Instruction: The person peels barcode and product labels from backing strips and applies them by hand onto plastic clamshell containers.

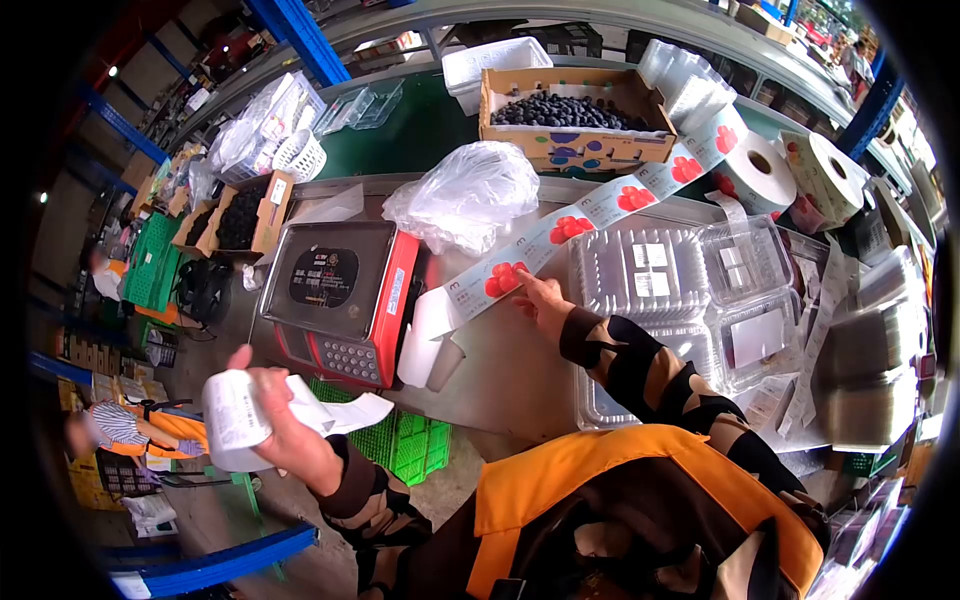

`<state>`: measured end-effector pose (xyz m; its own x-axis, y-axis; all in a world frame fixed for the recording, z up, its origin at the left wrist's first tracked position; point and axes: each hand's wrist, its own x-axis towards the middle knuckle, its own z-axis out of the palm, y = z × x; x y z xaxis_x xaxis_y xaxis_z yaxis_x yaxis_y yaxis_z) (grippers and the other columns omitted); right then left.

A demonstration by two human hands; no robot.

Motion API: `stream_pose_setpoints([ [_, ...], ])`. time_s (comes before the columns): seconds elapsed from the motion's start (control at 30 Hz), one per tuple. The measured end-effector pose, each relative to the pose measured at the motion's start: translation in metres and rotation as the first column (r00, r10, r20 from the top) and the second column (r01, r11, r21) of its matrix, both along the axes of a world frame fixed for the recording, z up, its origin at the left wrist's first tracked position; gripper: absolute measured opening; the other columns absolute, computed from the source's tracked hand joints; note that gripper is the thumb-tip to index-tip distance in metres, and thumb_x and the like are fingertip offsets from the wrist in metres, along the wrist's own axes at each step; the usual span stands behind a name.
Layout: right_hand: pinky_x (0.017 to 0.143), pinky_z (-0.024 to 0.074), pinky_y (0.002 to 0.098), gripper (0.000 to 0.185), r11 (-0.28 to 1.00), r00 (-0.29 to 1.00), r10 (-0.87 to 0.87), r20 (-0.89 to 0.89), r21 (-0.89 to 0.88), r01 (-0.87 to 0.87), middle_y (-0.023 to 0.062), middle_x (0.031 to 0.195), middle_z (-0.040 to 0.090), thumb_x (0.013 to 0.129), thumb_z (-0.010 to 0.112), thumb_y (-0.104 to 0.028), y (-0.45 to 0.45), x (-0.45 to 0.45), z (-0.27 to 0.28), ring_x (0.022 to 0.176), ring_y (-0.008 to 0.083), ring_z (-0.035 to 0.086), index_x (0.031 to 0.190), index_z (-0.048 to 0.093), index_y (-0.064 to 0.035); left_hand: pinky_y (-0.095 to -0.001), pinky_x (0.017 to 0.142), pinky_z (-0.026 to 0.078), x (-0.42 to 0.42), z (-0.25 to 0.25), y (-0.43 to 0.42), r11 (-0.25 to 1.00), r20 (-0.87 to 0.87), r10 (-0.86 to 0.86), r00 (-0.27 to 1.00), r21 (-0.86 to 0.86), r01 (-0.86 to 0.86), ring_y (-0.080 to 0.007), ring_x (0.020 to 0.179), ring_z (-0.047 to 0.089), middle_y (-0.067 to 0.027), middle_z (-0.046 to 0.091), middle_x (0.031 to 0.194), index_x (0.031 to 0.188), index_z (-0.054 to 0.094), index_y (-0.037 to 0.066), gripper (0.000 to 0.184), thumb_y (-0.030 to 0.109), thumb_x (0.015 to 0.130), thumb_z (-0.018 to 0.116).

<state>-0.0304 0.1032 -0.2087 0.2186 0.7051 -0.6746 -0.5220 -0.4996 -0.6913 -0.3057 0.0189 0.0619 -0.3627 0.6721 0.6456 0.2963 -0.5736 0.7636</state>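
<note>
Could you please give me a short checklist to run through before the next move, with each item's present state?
1. Left hand has hold of the white label roll: ok.
2. That roll is fully wound: not ok, a loose tail sticks out.
3. Right hand is at the strip of red-fruit labels: ok, fingertips at its edge.
4. Right hand's grip on the strip is firm: cannot tell.
5. Clear plastic containers are nearby: ok, they seem easily reached beside the right arm.
6. Small print on the white roll is correct: cannot tell, not legible here.
</note>
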Motion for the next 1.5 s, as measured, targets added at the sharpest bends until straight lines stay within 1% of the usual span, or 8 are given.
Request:
stream_pose_setpoints([
  [0.2,0.051,0.0387,0.0262,0.025,0.991,0.99,-0.017,0.143,0.136,-0.003,-0.0001,0.08,0.06,0.091,0.067,-0.03,0.021,-0.006,-0.013,0.061,0.0108,0.053,0.1,0.062,-0.0079,-0.0206,0.061,0.042,-0.006,-0.106,0.04,0.832,0.09,-0.257,0.962,-0.487,0.267,-0.0064,0.076,0.058,-0.0068,0.065,0.094,0.106,0.058,0.003,0.012,0.009,0.096,0.057],
  [0.37,0.079,0.0498,0.0345,0.023,0.915,0.982,0.119,-0.148,0.401,-0.051,0.0024,0.11,0.066,0.1,0.055,-0.026,-0.022,0.009,0.047,0.094,0.0167,0.065,0.119,0.057,-0.0141,-0.0352,0.095,0.045,-0.015,-0.185,0.086,0.798,-0.291,-0.421,0.859,-0.568,0.199,-0.0234,0.108,0.061,-0.0167,0.066,0.114,0.1,0.059,0.0,0.012,0.009,0.093,0.061],
  [0.5,0.077,0.0527,0.0351,0.02,0.883,0.931,0.235,-0.279,0.462,-0.085,0.0042,0.106,0.066,0.101,0.051,-0.023,-0.04,0.035,0.074,0.092,0.0188,0.066,0.115,0.057,-0.01,-0.0377,0.099,0.042,0.011,-0.222,0.107,0.581,0.145,-0.596,0.789,-0.6,0.55,-0.0295,0.128,0.05,-0.0223,0.058,0.125,0.104,0.054,0.003,0.02,0.009,0.089,0.067],
  [0.63,0.071,0.0543,0.0327,0.018,0.883,0.907,0.223,-0.357,0.469,-0.033,0.0053,0.102,0.066,0.102,0.049,-0.021,-0.046,0.038,0.084,0.088,0.0189,0.066,0.111,0.057,-0.0075,-0.0282,0.08,0.047,0.024,-0.232,0.119,0.317,0.407,-0.624,0.667,-0.649,0.692,-0.0116,0.089,0.054,-0.0005,0.054,0.095,0.102,0.055,0.007,0.029,0.003,0.081,0.074],
  [0.9,0.044,0.0362,0.0263,0.051,0.853,0.861,0.308,0.404,0.283,-0.438,0.0009,0.053,0.049,0.099,0.053,-0.044,-0.098,0.017,0.109,0.047,0.0093,0.047,0.064,0.051,-0.0063,-0.0315,0.092,0.043,0.03,-0.185,0.085,0.509,0.645,-0.379,0.663,-0.453,0.732,-0.0175,0.101,0.056,-0.0017,0.059,0.104,0.107,0.057,0.009,0.039,-0.001,0.075,0.077],
  [1.1,0.052,0.0466,0.0347,0.034,0.514,0.362,-0.152,0.92,0.386,-0.766,0.0106,0.064,0.061,0.084,0.076,-0.03,-0.073,-0.009,0.184,0.053,0.0249,0.059,0.082,0.054,-0.0028,-0.0326,0.084,0.05,0.054,-0.144,0.064,0.223,0.857,-0.34,0.388,-0.327,0.918,-0.0182,0.092,0.062,-0.0043,0.062,0.105,0.111,0.054,0.011,0.041,0.004,0.077,0.074],
  [1.2,0.053,0.0492,0.0346,0.037,0.46,0.24,-0.104,0.965,0.26,-0.849,0.0112,0.064,0.06,0.083,0.076,-0.031,-0.057,-0.02,0.187,0.055,0.025,0.062,0.083,0.054,-0.0012,-0.028,0.084,0.048,0.068,-0.163,0.062,0.51,0.531,-0.584,0.615,-0.349,0.786,-0.015,0.092,0.061,-0.0016,0.062,0.104,0.111,0.059,0.003,0.043,-0.003,0.071,0.075],
  [1.5,0.057,0.0413,0.0258,0.022,0.545,0.67,0.129,0.731,0.512,-0.664,0.0029,0.067,0.055,0.094,0.061,-0.015,-0.081,0.004,0.181,0.062,0.0093,0.051,0.082,0.05,-0.0009,-0.0279,0.079,0.042,0.069,-0.173,0.078,0.643,0.349,-0.583,0.734,-0.354,0.679,-0.0105,0.089,0.051,0.0008,0.054,0.091,0.098,0.056,0.007,0.031,-0.002,0.07,0.067],
])
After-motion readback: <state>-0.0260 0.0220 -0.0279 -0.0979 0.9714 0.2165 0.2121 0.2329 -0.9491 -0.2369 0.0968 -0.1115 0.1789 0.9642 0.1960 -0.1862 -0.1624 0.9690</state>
